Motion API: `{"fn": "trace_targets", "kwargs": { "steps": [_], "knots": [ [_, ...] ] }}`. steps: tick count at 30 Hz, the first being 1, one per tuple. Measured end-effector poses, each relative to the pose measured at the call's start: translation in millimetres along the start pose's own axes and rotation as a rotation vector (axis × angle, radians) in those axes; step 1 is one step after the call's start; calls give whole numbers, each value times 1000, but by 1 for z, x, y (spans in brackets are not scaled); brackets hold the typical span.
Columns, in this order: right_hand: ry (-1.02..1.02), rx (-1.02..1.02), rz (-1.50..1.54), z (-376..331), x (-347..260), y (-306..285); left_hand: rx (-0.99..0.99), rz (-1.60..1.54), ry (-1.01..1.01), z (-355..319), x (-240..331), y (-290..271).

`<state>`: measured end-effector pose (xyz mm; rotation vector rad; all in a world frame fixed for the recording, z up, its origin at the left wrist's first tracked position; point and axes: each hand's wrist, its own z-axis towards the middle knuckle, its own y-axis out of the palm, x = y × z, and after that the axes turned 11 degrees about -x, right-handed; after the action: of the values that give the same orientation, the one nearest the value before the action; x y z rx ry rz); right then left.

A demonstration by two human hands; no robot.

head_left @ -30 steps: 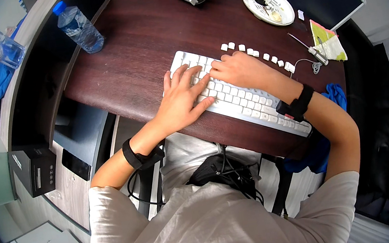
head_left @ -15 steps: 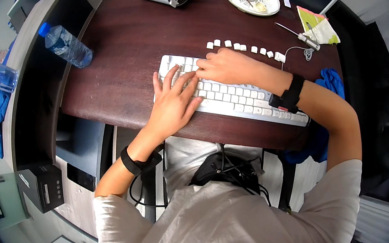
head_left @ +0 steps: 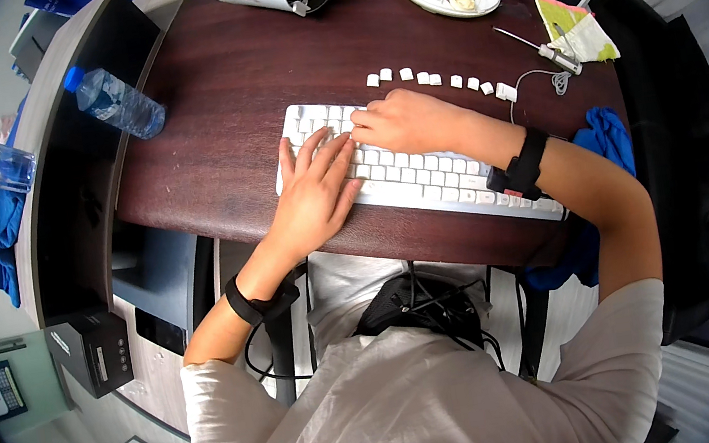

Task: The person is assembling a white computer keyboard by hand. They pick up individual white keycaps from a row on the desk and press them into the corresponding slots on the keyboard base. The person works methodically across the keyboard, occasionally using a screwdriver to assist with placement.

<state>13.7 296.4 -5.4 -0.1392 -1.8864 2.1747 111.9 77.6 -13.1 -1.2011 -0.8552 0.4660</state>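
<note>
Keycaps lie behind the keyboard (the plate sits farther back).

Left forearm is reaching up and inward; left hand is resting palm down, fingers spreading, thumb angling out rightward. Right elbow is bending sharply outward, right forearm slanting up and leftward. Right hand is curling, back upward, its fingertips bunching just beside the left fingertips; grip unclear.
</note>
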Motion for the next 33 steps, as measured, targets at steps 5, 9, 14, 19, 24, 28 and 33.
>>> {"fn": "trace_targets", "kwargs": {
  "steps": [5,9,14,19,24,28,33],
  "knots": [
    [7,-16,27,-1,3,2,-9,19,3,1,0,2],
    [24,-70,24,0,1,0,-2,57,5,1,0,4],
    [35,-122,10,2,-1,-8,-11,175,14,2,0,4],
    [54,-157,43,3,-3,-9,-33,270,75,4,-2,7],
    [46,-161,23,4,-7,-9,-7,325,114,5,-4,11],
    [39,-208,18,4,-11,-5,-11,335,125,6,-5,13],
    [140,-135,30,0,-2,-16,71,265,126,4,-6,13]
  ]
}}
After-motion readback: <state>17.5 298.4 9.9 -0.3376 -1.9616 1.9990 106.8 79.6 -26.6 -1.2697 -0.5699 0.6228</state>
